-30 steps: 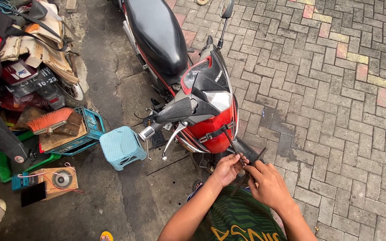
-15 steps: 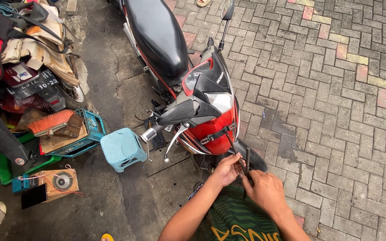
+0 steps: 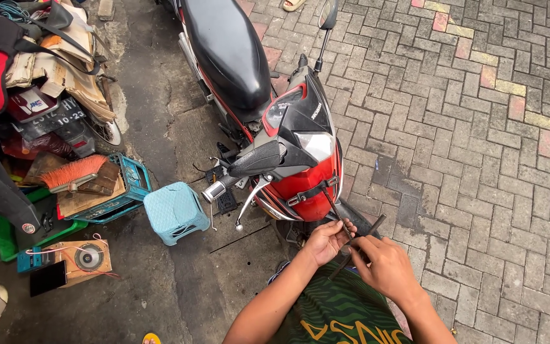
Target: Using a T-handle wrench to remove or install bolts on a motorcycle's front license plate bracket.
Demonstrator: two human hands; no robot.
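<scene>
A red and black motorcycle (image 3: pixel 288 146) stands on the paving, its front towards me. My left hand (image 3: pixel 326 241) and my right hand (image 3: pixel 386 264) meet just in front of its front wheel (image 3: pixel 358 224). Both hold thin dark metal rods (image 3: pixel 351 237) that cross between the fingers; one rod reaches up to the red front fairing (image 3: pixel 310 191). My green patterned shirt (image 3: pixel 342 312) fills the bottom of the view.
A small light blue plastic stool (image 3: pixel 174 212) stands left of the bike. Further left lie a blue crate with an orange brush (image 3: pixel 84 181), a small speaker box (image 3: pixel 74 258), bags and clutter (image 3: pixel 27 76). Brick paving (image 3: pixel 479 127) spreads to the right.
My hands have stayed together in front of the wheel, handling the rods. The view has shifted slightly, so the bike sits a little higher and more to the right.
</scene>
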